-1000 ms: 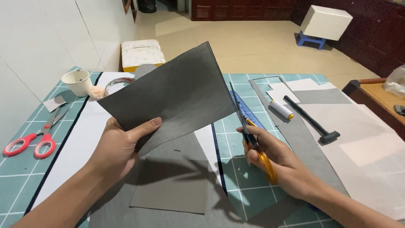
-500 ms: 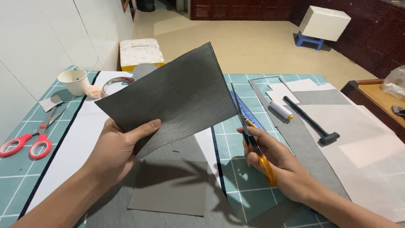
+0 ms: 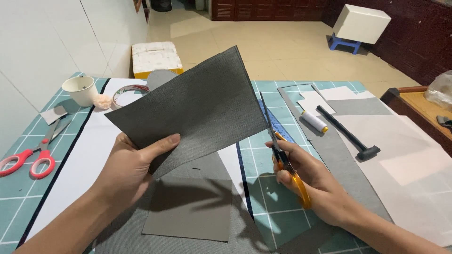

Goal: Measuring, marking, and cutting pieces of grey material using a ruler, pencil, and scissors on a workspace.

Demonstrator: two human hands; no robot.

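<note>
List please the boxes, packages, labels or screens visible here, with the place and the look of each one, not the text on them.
White foam box: on the floor beyond the table's far edge, blocky, white over a yellow base.
White box: far right on the floor, resting on a small blue stool, plain rectangular.
Clear plastic bag: right edge, on a wooden surface, crumpled.
No labels or screens can be made out.

We hold a dark grey, finely woven rectangular fabric sheet (image 3: 197,106) up off the tabletop, tilted so its upper corner points away from us and its lower edge is pinched at the left. Just beside its right edge we grip orange-handled scissors (image 3: 282,155), steel blades pointing upward and nearly closed, tips touching the sheet's edge.
</note>
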